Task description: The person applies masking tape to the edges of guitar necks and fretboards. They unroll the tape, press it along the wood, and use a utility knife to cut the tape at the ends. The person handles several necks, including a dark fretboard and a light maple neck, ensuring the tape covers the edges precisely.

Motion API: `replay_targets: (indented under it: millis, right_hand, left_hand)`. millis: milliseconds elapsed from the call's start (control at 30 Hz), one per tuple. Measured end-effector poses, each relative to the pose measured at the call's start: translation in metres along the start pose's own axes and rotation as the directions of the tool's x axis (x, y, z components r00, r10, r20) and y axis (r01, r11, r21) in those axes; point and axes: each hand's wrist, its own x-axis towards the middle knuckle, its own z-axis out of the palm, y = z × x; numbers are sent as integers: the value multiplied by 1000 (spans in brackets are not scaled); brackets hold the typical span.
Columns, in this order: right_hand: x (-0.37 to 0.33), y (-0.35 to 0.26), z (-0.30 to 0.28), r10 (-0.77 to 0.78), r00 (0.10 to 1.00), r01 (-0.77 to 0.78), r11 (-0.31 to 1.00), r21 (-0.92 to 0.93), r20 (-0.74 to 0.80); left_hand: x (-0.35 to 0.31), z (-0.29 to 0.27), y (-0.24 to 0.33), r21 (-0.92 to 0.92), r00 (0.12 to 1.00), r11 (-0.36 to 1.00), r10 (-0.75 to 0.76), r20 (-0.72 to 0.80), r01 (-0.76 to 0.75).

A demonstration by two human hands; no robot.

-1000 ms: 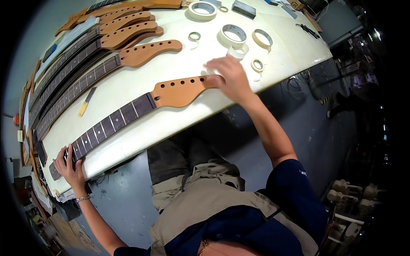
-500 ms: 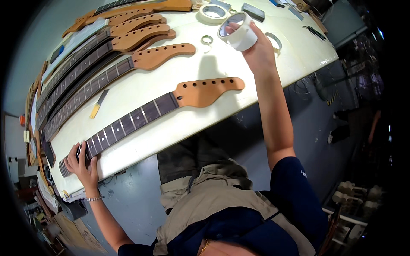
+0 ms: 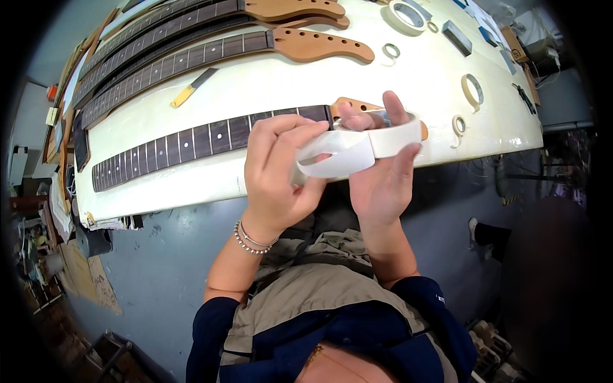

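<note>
In front of me both hands are at a roll of whitish masking tape (image 3: 399, 137). My right hand (image 3: 383, 185) holds the roll, with fingers inside its ring and the thumb against its outer side. A strip of tape (image 3: 338, 159) bows off the roll toward my left hand (image 3: 278, 163), whose closed fingers grip its end. Behind and below them a guitar neck (image 3: 191, 145) lies on the table, dark fretboard to the left. Its orange-brown headstock is partly hidden by my hands and the tape.
More guitar necks (image 3: 325, 46) lie side by side along the far left of the white table (image 3: 255, 83). A small yellow-and-dark flat tool (image 3: 191, 89) rests between. Several tape rolls (image 3: 472, 92) and a grey block (image 3: 457, 38) are at right. A person's leg (image 3: 491, 233) shows beyond the table.
My right hand has brought the tape roll from the far side back toward me. My left hand has left the neck's fretboard end and now grips a strip pulled off the roll.
</note>
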Motion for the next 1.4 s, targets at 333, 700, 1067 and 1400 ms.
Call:
replay_targets:
  millis: [333, 700, 1067, 1400]
  right_hand:
    - [-2, 7, 6, -116, 993, 102, 919, -380, -14]
    - [-3, 9, -2, -134, 984, 107, 972, -208, -119]
    - [1, -5, -11, 5, 1000, -7, 983, 184, 7]
    - [-7, -80, -97, 307, 929, -6, 565, 825, -204]
  left_hand:
    - [-16, 4, 5, -222, 967, 956, -222, -122, 191]
    - [-5, -18, -6, -642, 769, 600, -639, -26, 477]
    - [-21, -52, -21, -772, 637, 381, -770, 39, 508]
    - [-53, -148, -44, -269, 595, 698, -710, -377, 664]
